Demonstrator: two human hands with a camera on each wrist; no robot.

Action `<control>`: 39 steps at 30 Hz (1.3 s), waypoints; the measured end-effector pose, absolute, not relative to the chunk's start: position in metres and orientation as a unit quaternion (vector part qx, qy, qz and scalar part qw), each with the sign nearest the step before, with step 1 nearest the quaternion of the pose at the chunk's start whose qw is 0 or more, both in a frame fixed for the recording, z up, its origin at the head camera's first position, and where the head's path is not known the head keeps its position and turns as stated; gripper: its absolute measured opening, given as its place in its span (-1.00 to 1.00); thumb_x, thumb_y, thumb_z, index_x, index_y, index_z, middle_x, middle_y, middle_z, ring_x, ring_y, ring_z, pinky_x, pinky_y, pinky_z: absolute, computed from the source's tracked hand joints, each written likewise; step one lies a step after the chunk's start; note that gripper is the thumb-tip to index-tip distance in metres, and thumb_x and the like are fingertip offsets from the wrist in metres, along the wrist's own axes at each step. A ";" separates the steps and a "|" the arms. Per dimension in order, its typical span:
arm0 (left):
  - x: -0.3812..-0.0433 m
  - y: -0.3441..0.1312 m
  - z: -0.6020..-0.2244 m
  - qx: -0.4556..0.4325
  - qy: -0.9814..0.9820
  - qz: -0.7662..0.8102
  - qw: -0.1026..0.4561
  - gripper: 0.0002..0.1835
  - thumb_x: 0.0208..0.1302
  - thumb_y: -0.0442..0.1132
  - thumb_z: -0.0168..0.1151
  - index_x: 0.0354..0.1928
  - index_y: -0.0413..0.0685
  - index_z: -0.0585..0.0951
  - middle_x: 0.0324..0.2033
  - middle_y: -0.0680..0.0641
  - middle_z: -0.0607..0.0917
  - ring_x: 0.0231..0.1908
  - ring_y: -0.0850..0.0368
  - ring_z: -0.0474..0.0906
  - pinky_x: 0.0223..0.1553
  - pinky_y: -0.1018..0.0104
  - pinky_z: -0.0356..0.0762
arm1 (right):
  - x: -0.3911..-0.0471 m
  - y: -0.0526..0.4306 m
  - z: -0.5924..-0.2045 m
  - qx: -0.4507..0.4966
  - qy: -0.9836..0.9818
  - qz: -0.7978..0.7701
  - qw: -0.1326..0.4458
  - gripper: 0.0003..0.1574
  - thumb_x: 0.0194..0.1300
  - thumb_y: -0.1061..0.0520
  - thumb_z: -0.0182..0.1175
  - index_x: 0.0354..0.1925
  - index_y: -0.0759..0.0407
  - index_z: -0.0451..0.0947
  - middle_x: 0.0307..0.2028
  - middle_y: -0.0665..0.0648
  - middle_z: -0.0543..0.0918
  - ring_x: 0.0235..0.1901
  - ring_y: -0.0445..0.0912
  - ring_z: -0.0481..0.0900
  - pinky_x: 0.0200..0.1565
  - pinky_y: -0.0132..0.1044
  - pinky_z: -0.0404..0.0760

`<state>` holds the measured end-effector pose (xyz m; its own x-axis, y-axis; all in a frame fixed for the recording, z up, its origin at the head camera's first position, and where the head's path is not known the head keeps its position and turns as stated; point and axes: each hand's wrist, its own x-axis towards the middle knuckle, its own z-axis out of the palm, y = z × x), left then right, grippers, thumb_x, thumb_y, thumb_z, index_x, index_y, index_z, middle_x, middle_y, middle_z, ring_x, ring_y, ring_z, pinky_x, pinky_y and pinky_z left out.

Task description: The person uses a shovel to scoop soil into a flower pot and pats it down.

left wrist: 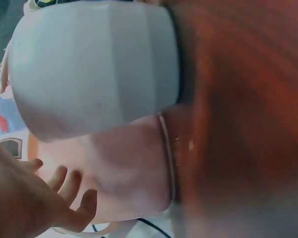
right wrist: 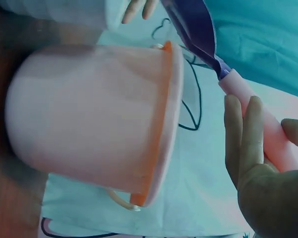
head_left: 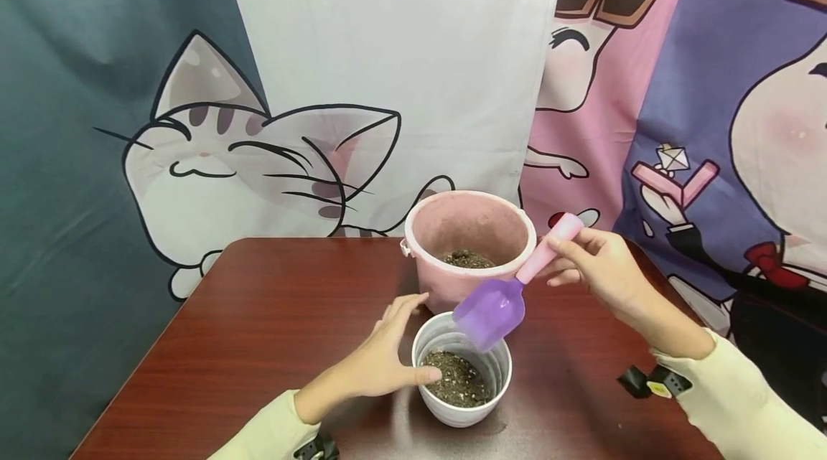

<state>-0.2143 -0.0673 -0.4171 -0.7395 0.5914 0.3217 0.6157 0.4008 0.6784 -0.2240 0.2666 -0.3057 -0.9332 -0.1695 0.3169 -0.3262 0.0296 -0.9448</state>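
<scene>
In my right hand (head_left: 597, 266) I hold a small garden trowel by its pink handle (head_left: 549, 248); the purple scoop (head_left: 494, 309) tilts down over the far rim of a white pot. That white pot (head_left: 460, 413) stands upright on the table, with dark soil (head_left: 455, 377) in its lower part. My left hand (head_left: 384, 359) is beside the pot's left side, fingers spread and thumb reaching over the rim. In the left wrist view the left hand (left wrist: 35, 198) has loosely bent fingers next to the white pot (left wrist: 94, 69). Behind stands a pink bucket (head_left: 465, 230) with some soil (head_left: 468, 259) at its bottom.
The reddish-brown wooden table (head_left: 278, 331) carries both containers. A cloth backdrop (head_left: 388, 29) with cartoon figures hangs right behind the table's far edge. The bucket's handle (right wrist: 120, 199) hangs at its side in the right wrist view.
</scene>
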 end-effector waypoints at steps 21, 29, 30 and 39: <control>-0.274 -0.056 -0.379 -0.213 -0.871 -0.418 0.147 -0.03 0.11 0.19 0.41 0.48 0.01 0.20 0.36 -0.10 0.24 0.32 -0.06 0.13 0.14 -0.31 0.14 | -0.285 0.274 -0.293 0.184 -0.568 0.801 0.044 -0.78 0.46 0.27 0.11 -0.24 0.45 0.58 -0.30 0.38 0.74 -0.20 0.09 0.75 -0.12 -0.14 0.65; -0.295 -0.043 -0.372 -0.203 -0.878 -0.409 0.142 -0.02 0.12 0.23 0.36 0.49 -0.03 0.20 0.37 -0.11 0.27 0.29 -0.06 0.19 0.09 -0.22 0.21 | -0.303 0.267 -0.299 0.129 -0.591 0.792 0.081 -0.80 0.42 0.26 0.16 -0.32 0.40 0.58 -0.38 0.30 0.76 -0.24 0.01 0.76 -0.10 -0.22 0.64; -0.297 -0.042 -0.372 -0.199 -0.879 -0.410 0.140 -0.02 0.13 0.23 0.35 0.49 -0.03 0.19 0.38 -0.11 0.27 0.29 -0.06 0.20 0.10 -0.23 0.21 | -0.307 0.265 -0.299 0.117 -0.600 0.787 0.085 -0.79 0.42 0.25 0.18 -0.32 0.40 0.60 -0.38 0.29 0.76 -0.24 0.01 0.76 -0.11 -0.23 0.64; -0.307 -0.038 -0.384 -0.162 -0.884 -0.424 0.118 -0.01 0.15 0.31 0.28 0.52 0.06 0.14 0.39 -0.13 0.28 0.34 -0.06 0.20 0.19 -0.33 0.13 | -0.334 0.240 -0.307 0.017 -0.745 0.658 0.103 -0.63 0.37 0.16 0.22 -0.09 0.52 0.61 -0.32 0.23 0.77 -0.20 -0.12 0.72 -0.08 -0.35 0.62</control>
<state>-0.3075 -0.0378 -0.3840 -0.9200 0.1862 0.3448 0.3854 0.5889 0.7103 -0.3340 0.2399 -0.3069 -0.9780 0.1104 0.1771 -0.1621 0.1323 -0.9779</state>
